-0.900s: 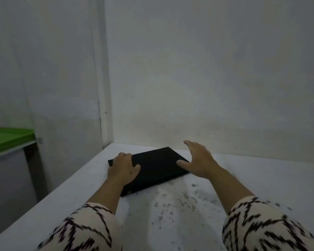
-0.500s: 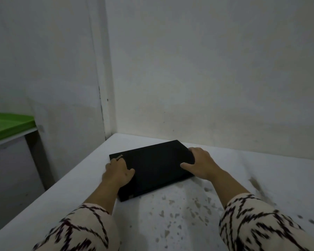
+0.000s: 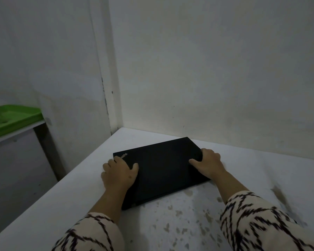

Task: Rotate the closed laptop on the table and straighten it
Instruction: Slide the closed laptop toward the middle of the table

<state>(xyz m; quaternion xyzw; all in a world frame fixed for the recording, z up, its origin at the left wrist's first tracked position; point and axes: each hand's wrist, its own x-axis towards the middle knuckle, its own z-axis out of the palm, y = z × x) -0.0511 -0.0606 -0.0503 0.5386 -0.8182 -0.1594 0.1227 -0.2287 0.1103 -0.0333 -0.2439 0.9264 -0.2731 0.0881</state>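
Note:
A closed black laptop (image 3: 163, 169) lies flat on the white table (image 3: 76, 205), turned at an angle, its far right corner pointing toward the back wall. A small logo shows at its far left corner. My left hand (image 3: 119, 173) grips the laptop's left edge, thumb on the lid and fingers curled over the side. My right hand (image 3: 208, 163) holds the right edge near the far corner, thumb lying on the lid. Both patterned sleeves reach in from the bottom.
The table sits in a corner, with a wall (image 3: 216, 78) close behind and another on the left. The table's left edge drops off near the laptop. A green tray (image 3: 11, 118) rests on a lower shelf at far left. Dark flecks mark the tabletop in front.
My right hand came down from above the lid and closed on the right edge. The laptop has slid nearer to me and turned a little, with both hands on it.

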